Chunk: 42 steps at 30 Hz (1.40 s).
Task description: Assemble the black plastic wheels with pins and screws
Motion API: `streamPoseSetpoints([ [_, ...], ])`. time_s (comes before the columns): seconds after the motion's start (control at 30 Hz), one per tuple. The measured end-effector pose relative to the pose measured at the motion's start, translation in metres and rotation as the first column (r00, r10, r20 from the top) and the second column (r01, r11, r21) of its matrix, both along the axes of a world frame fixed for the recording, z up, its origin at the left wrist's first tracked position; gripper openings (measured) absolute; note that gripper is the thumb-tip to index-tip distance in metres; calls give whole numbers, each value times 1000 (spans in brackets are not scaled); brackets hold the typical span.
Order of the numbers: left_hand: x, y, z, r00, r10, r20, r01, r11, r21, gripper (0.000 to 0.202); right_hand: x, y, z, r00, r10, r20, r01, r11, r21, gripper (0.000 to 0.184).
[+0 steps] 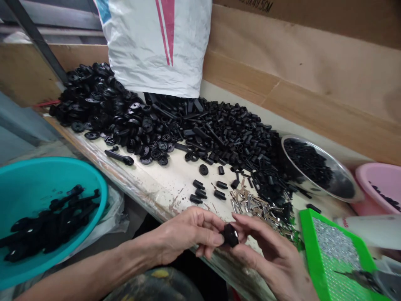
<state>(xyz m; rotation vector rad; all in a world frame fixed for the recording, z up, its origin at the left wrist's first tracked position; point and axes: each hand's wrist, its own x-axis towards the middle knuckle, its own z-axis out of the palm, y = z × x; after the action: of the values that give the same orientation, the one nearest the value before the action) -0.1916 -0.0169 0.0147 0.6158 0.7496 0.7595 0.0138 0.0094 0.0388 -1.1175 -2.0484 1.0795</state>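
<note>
Between my hands, over the table's front edge, is a small black plastic part [231, 235] with a shiny spot on its right side. My left hand [200, 230] pinches its left end with thumb and fingers. My right hand [266, 251] has its thumb and fingertips around the other side; the fingers partly hide the part. Just beyond lie several short black cylinders [200, 193] with narrow tips, a black disc [203, 169] and a heap of small metal strips [250, 205].
Heaped black round parts [103, 104] and black tubes [244, 129] fill the back. A teal basin [100, 179] with black handles stands left. A steel bowl [344, 184], a pink tub [366, 171] and a green tray [313, 259] of small silvery pieces are right. A white sack [156, 46] stands behind.
</note>
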Motion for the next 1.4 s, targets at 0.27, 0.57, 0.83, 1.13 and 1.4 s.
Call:
streamPoseSetpoints([
  [0.27,-5,0,-1,983,-96,158,115,987,-114,24,7,6,7,962,271,-18,-271,963,-3,39],
  [0.57,-1,-4,3,999,-8,53,10,999,-36,18,4,0,3,974,227,25,-228,973,29,37],
  [0.83,2,-4,5,995,-86,46,91,988,-122,13,10,-8,0,966,257,-31,-257,966,-1,38],
  [1.13,8,-5,-11,986,-51,161,88,968,-234,15,13,-11,-6,961,270,-61,-269,963,15,28],
  [1.4,11,-6,-7,942,-27,336,109,968,-226,10,20,-11,-12,984,138,-113,-154,978,-141,24],
])
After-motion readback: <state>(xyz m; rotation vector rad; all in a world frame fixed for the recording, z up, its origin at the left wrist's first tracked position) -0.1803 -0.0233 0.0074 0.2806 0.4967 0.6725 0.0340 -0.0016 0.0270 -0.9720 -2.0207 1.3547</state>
